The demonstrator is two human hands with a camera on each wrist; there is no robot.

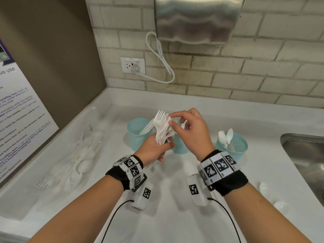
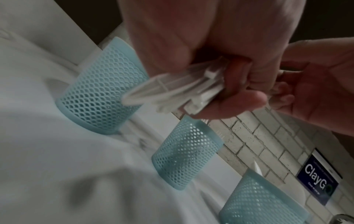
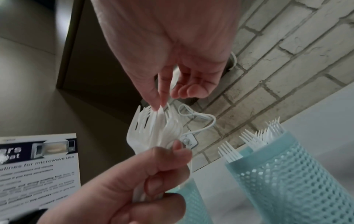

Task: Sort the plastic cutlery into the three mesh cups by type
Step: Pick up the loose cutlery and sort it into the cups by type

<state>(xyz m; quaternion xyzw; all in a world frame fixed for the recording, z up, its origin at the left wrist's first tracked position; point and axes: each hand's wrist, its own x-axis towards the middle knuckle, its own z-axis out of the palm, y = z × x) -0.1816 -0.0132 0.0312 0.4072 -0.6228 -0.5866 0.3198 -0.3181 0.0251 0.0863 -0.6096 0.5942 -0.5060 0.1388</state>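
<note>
My left hand (image 1: 154, 149) grips a bundle of white plastic cutlery (image 1: 162, 127) by the handles, fork tines pointing up, above the cups. The handle ends (image 2: 172, 94) stick out of its fist. My right hand (image 1: 185, 127) pinches the top of one piece in the bundle (image 3: 153, 130) between thumb and forefinger; I cannot tell that piece's type. Three teal mesh cups stand in a row. The left cup (image 1: 137, 135) holds long white pieces, the middle cup (image 1: 180, 147) is largely hidden behind my hands, and the right cup (image 1: 234, 146) holds spoons. A near cup (image 3: 287, 174) holds forks.
A clear bag of more white cutlery (image 1: 82, 155) lies on the white counter (image 1: 168, 221) at the left. Two loose spoons (image 1: 264, 187) lie near the steel sink (image 1: 306, 155) at the right. A hand dryer (image 1: 196, 20) and its cord hang on the brick wall behind.
</note>
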